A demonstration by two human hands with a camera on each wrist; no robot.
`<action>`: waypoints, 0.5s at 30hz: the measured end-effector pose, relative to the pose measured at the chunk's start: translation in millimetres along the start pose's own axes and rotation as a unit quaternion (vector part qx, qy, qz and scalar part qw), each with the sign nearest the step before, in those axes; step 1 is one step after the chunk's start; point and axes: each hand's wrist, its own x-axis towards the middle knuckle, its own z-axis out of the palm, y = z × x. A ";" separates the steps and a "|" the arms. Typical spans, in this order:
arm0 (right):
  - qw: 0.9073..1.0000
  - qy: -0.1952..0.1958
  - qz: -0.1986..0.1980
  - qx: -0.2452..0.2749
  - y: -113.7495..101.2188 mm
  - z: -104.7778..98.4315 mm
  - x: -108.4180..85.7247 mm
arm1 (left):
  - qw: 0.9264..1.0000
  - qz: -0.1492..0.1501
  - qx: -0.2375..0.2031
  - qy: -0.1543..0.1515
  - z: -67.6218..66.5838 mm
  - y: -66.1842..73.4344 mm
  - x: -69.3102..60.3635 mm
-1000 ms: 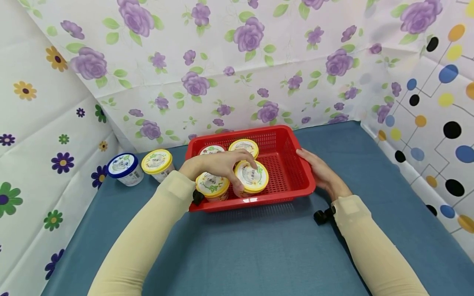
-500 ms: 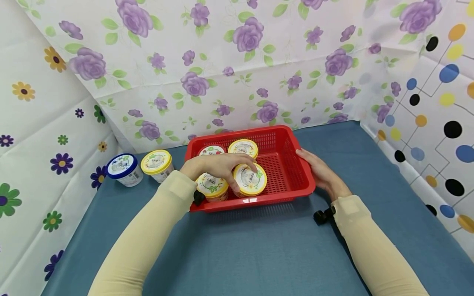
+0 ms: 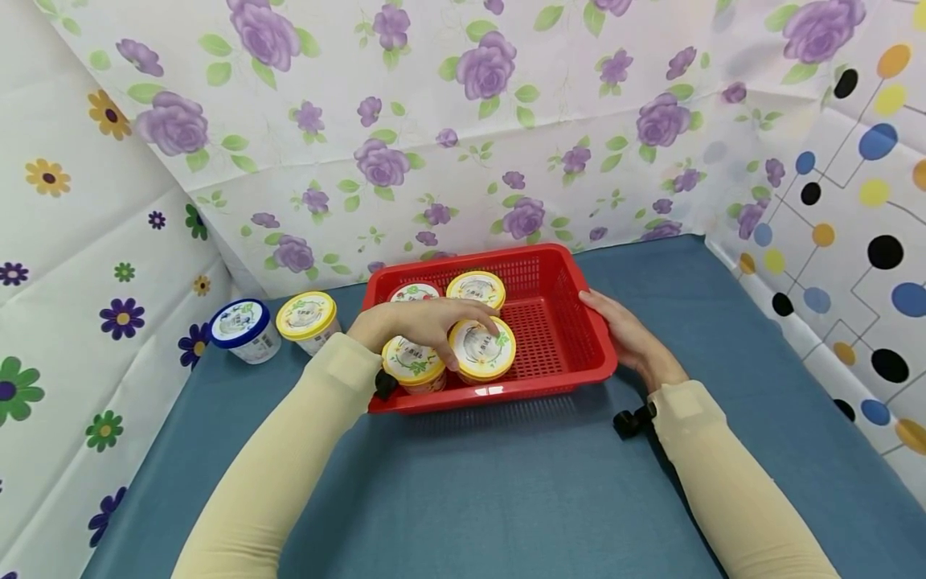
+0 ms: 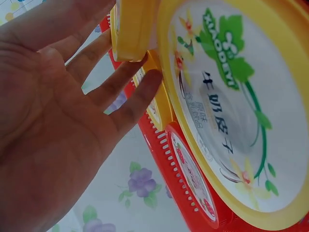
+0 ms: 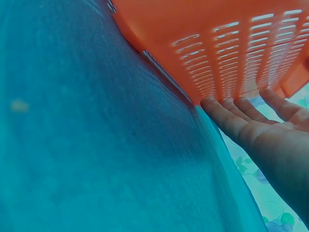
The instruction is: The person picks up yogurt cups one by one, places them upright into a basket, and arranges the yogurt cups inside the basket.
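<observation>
My left hand point(image 3: 427, 322) is bent over a yellow-lidded tub point(image 3: 483, 349) in the red basket point(image 3: 492, 392), thumb at its left side and fingers over the far edge. In the left wrist view, its fingers point(image 4: 137, 99) reach beside that tub's yellow lid point(image 4: 135, 31). Close by stand another yellow-lidded tub point(image 3: 414, 359), with printed flowers and leaves, a third one point(image 3: 475, 288) behind, and a red-lidded tub point(image 4: 193, 176). At the basket's right end my right hand point(image 3: 629, 338) touches the outer wall; the right wrist view shows its fingers point(image 5: 227, 118) nearly straight against the slots.
Left of the basket, a blue-lidded tub point(image 3: 244, 330) and a yellow-lidded tub point(image 3: 309, 322) stand on the blue tablecloth point(image 3: 492, 490). Flowered white sheeting point(image 3: 434, 193) rises behind the table, with dotted sheeting point(image 3: 839, 265) on the right.
The tub under my left hand has slid a little to the left, closer to the front-left tub, and the hand has shifted slightly with it. My right hand stays on the basket.
</observation>
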 end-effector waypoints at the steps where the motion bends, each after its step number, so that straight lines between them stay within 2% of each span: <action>1: 1.000 0.000 0.000 0.000 -0.1 0.1 0.0 | 1.000 0.001 0.006 0.002 0.0 -0.3 -0.1; 6: 1.000 -0.005 -0.001 0.002 -0.5 0.3 0.4 | 1.000 0.000 0.027 0.009 0.2 0.5 -0.6; 15: 1.000 -0.007 -0.004 0.002 0.6 -0.7 0.6 | 0.999 0.004 0.027 0.019 1.7 1.4 0.4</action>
